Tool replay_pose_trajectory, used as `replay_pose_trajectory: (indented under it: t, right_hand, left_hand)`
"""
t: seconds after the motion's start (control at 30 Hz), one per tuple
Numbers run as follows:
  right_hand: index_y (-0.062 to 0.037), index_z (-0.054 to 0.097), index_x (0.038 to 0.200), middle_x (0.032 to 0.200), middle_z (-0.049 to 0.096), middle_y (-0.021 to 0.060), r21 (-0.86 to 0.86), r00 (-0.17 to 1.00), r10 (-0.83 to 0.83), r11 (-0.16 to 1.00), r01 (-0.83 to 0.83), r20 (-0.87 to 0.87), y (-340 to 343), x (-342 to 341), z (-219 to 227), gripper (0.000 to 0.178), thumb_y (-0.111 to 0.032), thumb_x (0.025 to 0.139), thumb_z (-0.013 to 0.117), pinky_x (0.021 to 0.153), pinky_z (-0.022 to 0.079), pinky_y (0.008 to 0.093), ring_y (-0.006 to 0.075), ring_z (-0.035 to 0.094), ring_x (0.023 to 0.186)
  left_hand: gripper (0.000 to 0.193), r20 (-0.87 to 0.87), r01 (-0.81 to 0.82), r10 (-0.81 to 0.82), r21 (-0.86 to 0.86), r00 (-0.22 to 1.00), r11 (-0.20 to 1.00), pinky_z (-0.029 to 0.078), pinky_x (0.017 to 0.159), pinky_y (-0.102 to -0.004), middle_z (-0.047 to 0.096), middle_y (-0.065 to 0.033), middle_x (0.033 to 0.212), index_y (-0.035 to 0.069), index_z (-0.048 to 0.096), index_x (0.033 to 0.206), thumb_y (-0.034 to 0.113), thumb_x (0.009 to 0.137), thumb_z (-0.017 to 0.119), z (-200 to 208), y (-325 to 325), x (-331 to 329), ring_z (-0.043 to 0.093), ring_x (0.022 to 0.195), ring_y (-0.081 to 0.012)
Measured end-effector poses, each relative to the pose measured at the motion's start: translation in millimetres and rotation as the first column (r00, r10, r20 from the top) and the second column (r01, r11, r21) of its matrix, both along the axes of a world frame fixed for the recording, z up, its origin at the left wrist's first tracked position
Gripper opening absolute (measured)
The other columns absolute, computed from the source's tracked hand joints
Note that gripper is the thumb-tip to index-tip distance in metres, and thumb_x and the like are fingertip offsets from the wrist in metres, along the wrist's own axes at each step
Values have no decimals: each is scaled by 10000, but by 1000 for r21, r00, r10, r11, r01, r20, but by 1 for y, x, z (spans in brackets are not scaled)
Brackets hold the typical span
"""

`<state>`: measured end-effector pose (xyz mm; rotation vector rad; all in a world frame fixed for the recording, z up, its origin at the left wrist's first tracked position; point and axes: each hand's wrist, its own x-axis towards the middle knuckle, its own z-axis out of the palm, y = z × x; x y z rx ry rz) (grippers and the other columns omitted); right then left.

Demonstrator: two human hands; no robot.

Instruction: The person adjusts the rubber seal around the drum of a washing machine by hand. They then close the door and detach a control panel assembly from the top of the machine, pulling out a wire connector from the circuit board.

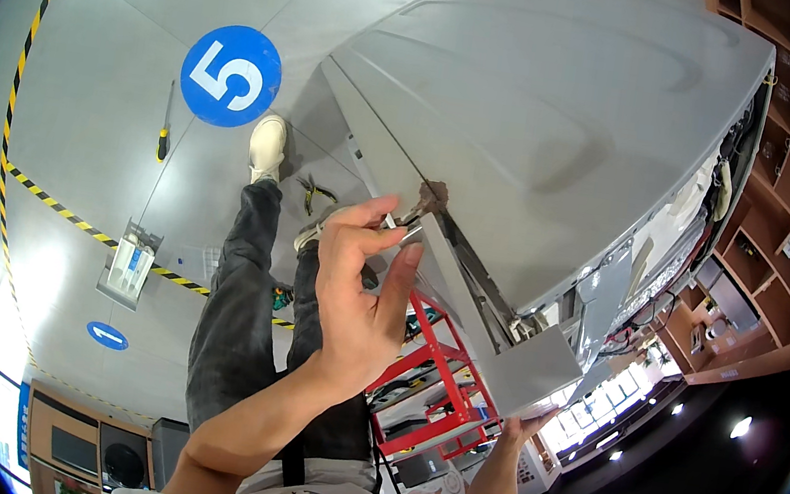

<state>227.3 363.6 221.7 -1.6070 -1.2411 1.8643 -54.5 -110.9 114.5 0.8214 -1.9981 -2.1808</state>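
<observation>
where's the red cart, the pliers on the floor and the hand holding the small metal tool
red cart [440, 355]: head view, on its upper red frame bar
pliers [314, 193]: head view, on the handles
left hand [363, 293]: head view, on the palm, fingers pinching the small metal tool [405, 232]

- Your grey floor [116, 76] fills the upper left of the frame, edged with yellow-black striped tape [66, 216].
- A round blue marker [231, 75] sits on it, upper left.
- A screwdriver [164, 139] lies just left of the marker.
- Pliers [312, 193] lie near your white shoe [268, 146], centre.
</observation>
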Motion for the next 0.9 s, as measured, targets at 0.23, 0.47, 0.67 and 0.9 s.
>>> replay_pose_trajectory:
  t: [0.23,0.47,0.67,0.9]
  right_hand:
    - [-127,512,1316,1312,556,63,13,991,116,993,-115,-68,-7,-4,-1,530,-494,934,519,1036,399,478,281,515,1195]
    - [-150,595,1161,1121,638,45,130,998,58,990,-55,-18,-17,-9,-5,441,-510,910,552,889,492,463,255,599,1026]
    - [-125,583,1254,1248,609,41,15,956,214,976,-215,-202,7,20,-11,470,-441,907,594,1039,385,441,254,550,1154]
    - [-132,582,1257,1246,616,42,24,945,194,981,-195,-265,-5,26,-19,471,-455,914,575,1041,384,444,254,551,1161]
  left_hand:
    - [298,51,-96,91,120,995,988,411,945,-367,535,-190,1201,0,482,1085,-62,833,628,3,4,-6,539,1085,-272]
    - [272,67,106,-100,-102,993,989,408,896,-330,537,-112,1080,16,534,1128,-1,869,615,5,-5,-12,514,1000,-222]
    - [222,50,202,-198,-95,979,975,411,879,-323,541,-103,1096,6,573,1107,20,885,585,2,-14,-12,515,987,-214]
    - [501,-23,209,-209,-14,978,978,362,1009,-355,484,-140,1276,6,439,1286,87,835,641,-2,-19,-2,485,1179,-235]
